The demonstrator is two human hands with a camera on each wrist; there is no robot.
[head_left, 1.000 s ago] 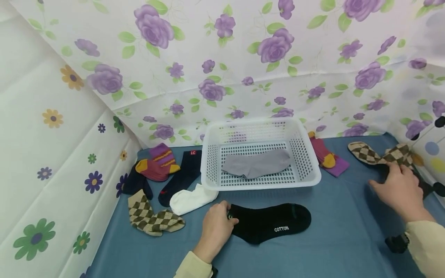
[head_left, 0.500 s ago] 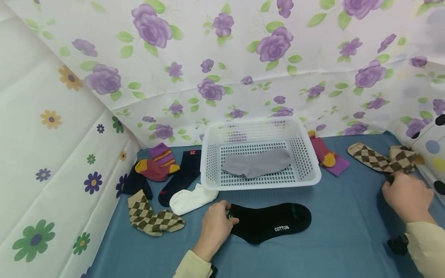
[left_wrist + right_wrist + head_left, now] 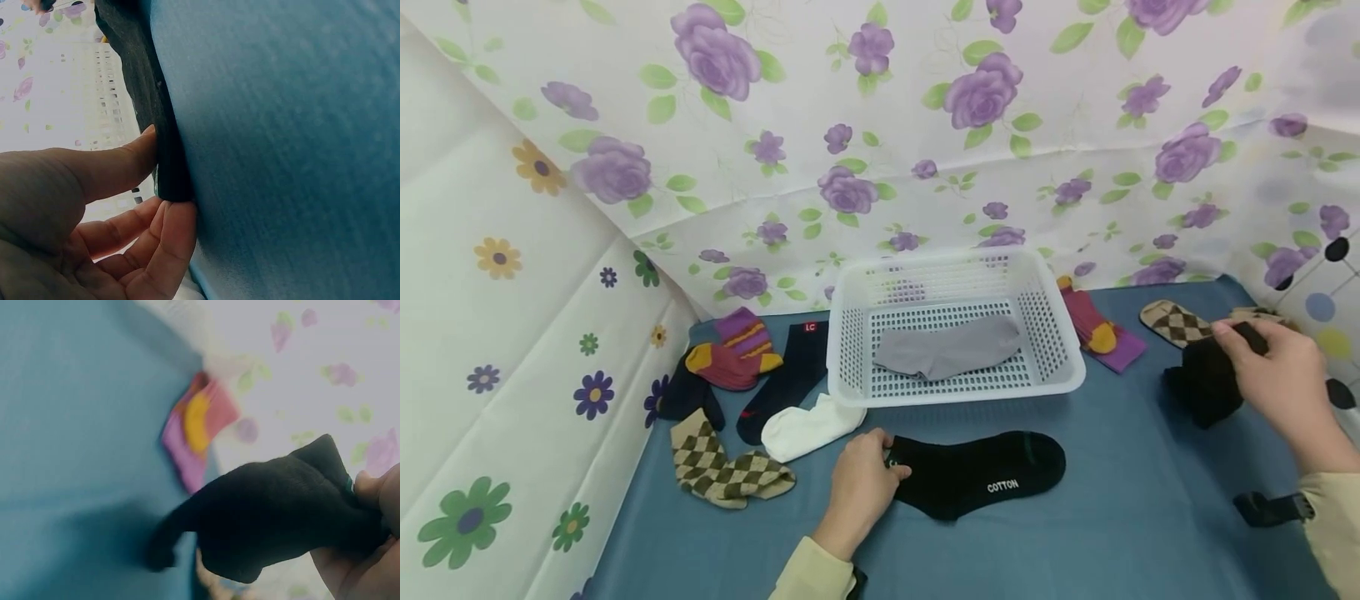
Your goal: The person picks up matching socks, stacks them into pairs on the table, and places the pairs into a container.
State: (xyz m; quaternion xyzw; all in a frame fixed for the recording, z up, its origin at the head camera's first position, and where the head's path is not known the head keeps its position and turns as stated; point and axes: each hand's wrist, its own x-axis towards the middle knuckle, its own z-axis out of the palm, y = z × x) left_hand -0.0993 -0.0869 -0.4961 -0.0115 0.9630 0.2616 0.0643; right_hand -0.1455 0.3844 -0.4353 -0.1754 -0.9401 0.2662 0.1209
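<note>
Left hand (image 3: 859,479): lower centre, thumb and fingertips pinching the cuff of 1 flat black sock (image 3: 977,477)
Left side: checked sock (image 3: 730,477), white sock (image 3: 812,427)
Right hand (image 3: 1288,375): right edge, thumb and fingers gripping 1 dangling dark sock (image 3: 1206,387)
Basket (image 3: 955,400): centre, 1 grey sock (image 3: 947,347) inside
Flowered sheet (image 3: 910,125): top of frame

Purple-rose backdrop (image 3: 910,158) behind; flowered sheet (image 3: 527,333) left; blue cloth (image 3: 1120,508) below.

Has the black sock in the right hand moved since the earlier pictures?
Yes: in the head view, the black sock has shifted left, toward the white basket, and now hangs from the right hand.
</note>
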